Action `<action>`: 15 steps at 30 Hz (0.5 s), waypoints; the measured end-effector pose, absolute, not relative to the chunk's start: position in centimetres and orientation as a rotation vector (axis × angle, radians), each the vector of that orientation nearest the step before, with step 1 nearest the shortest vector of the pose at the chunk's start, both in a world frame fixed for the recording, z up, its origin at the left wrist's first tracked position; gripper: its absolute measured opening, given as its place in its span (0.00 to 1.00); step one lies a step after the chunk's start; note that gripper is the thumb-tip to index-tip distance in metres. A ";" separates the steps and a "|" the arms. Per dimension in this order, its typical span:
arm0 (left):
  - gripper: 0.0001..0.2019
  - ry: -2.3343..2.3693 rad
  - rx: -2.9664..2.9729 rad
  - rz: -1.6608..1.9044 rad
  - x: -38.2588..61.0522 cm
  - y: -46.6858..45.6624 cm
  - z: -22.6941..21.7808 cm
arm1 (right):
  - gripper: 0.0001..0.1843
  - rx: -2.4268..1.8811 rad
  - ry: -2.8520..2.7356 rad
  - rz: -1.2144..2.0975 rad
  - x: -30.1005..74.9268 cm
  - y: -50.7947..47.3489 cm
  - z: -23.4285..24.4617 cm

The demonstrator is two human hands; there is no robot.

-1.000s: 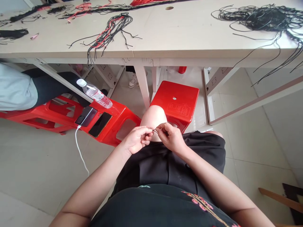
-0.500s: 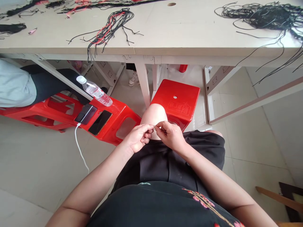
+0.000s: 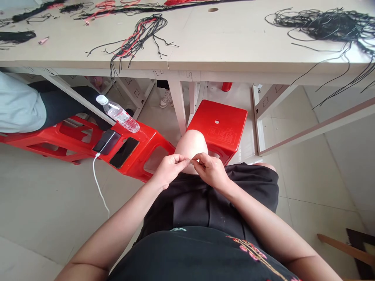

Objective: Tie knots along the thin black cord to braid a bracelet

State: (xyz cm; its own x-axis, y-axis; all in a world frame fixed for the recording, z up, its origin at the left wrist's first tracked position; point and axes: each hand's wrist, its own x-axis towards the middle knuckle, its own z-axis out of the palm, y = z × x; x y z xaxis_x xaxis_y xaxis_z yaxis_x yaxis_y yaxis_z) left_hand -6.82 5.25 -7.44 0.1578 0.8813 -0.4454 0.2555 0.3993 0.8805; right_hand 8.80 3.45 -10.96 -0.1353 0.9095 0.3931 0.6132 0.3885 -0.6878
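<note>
My left hand [image 3: 172,167] is closed in a pinch, thumb against index finger, just above my bare knee [image 3: 191,142]. Facing it, my right hand [image 3: 211,168] pinches too, and the fingertips of both hands nearly meet. Between them shows a tiny, thin, dark piece [image 3: 191,161], too small to name. Most of it is hidden by the fingers. Both hands are over my lap, below the table's front edge.
Ahead is a pale table [image 3: 222,47] with a black and red cord bundle [image 3: 137,37] and a black cord tangle [image 3: 334,27] hanging over its edge. A red stool [image 3: 218,121] stands under it. Another stool [image 3: 146,136] bears a bottle [image 3: 121,117], a phone [image 3: 124,152] and a power bank [image 3: 107,141]. A person's sleeve [image 3: 20,105] is at left.
My left hand's lower fingers, curled and visible before, are now tucked behind its thumb and index finger. My right hand stays nearly in place. The view has tilted slightly upward.
</note>
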 end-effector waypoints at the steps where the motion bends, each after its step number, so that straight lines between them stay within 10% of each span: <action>1: 0.11 1.397 1.224 0.608 -6.9 5.2 -7.6 | 0.08 -1.328 -1.860 0.487 8.8 3.4 -11.2; 15: 0.08 1.644 1.520 0.606 -6.8 5.9 -8.1 | 0.19 -1.638 -1.511 0.917 22.4 9.1 -18.7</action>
